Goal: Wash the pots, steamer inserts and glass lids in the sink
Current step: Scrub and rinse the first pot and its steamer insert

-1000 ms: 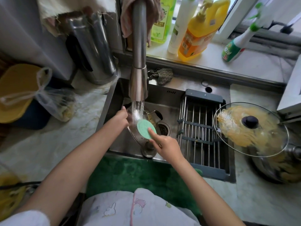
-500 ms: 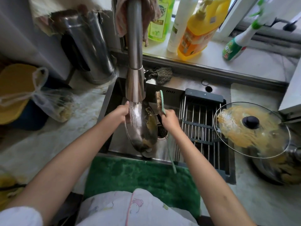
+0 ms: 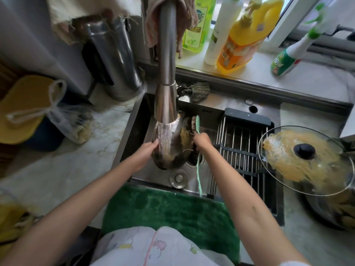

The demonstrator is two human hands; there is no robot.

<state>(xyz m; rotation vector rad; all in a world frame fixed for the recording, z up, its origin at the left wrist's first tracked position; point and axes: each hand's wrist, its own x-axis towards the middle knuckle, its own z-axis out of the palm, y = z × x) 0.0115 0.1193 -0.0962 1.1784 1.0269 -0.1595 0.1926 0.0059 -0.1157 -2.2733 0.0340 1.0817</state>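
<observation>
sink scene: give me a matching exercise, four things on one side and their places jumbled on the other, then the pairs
Things:
1. brush
2. glass lid
3. yellow bottle
4. knitted cloth

Places:
A. on the window ledge behind the sink
B. in the right hand's grip, against the pot under the tap
C. on the sink's back rim, beside the tap
D. on a pot on the counter right of the sink, smeared orange

Pairs: 1-B, 2-D, 3-A, 4-C
</observation>
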